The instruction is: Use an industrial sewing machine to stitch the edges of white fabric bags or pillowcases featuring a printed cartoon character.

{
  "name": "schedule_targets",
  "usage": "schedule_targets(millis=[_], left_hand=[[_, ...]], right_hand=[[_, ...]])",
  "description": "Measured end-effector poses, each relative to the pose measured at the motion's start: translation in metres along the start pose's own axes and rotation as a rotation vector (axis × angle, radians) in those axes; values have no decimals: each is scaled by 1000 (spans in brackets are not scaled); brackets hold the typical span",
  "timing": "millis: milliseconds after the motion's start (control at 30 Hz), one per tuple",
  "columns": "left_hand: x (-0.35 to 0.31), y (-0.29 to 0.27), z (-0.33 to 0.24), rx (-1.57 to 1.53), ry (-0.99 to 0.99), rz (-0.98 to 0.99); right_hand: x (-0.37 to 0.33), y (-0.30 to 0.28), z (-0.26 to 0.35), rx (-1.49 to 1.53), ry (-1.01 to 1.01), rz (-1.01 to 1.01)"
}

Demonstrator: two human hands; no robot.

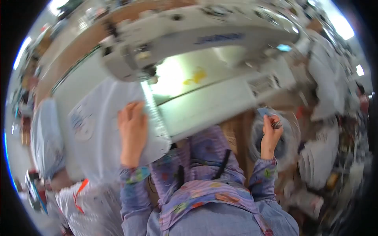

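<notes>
My left hand (132, 124) lies flat on a white piece of fabric (104, 118) spread over the sewing machine's bed, fingers stretched toward the needle area. A printed motif (81, 122) shows on the fabric's left part. The white sewing machine (185, 35) spans the far side, its lamp lighting the bed. Off to the right, my right hand (271, 133) is closed, pinching a small light-blue piece (262, 112) at the fingertips. A small dark metal tool (277, 124) also shows in that hand; its kind is blurred. Below it sits a clear plastic bag (291, 135) with bluish contents.
White material (328, 78) hangs at the right, with stacked white pieces (319, 157) below. A pale bundle (48, 137) lies at the table's left end. A white sack (94, 206) with an orange-red strip stands at lower left. My lap is beneath the table's near edge.
</notes>
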State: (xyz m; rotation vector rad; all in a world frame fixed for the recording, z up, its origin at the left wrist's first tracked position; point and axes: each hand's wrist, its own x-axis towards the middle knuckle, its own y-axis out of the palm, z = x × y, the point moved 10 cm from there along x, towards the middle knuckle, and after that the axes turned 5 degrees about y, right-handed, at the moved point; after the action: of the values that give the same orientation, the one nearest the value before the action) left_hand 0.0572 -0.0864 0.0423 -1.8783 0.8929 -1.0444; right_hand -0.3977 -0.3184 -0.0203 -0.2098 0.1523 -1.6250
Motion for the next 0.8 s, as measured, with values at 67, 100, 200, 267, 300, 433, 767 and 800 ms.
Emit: schedule_targets(millis=[67, 100, 200, 267, 300, 433, 767, 800], left_hand=[[-1, -2, -4, 12, 7, -57], [-2, -2, -8, 24, 24, -81], [-7, -9, -2, 8, -15, -122], [-9, -15, 4, -40, -63, -139], [-11, -18, 7, -150, -82, -166], [-8, -18, 6, -171, -28, -128], [-6, -12, 10, -199, -25, -136], [-5, -11, 8, -201, -22, -136]], right_hand=[[-41, 109, 81, -99, -171, 354], [-65, 157, 118, -70, -378, 510], [-120, 272, 166, 8, -744, 780], [-139, 324, 169, -78, -855, 865], [-151, 341, 168, -181, -952, 923], [-154, 351, 161, -253, -914, 954], [-166, 335, 156, -399, -770, 859], [-167, 335, 154, -397, -780, 876]])
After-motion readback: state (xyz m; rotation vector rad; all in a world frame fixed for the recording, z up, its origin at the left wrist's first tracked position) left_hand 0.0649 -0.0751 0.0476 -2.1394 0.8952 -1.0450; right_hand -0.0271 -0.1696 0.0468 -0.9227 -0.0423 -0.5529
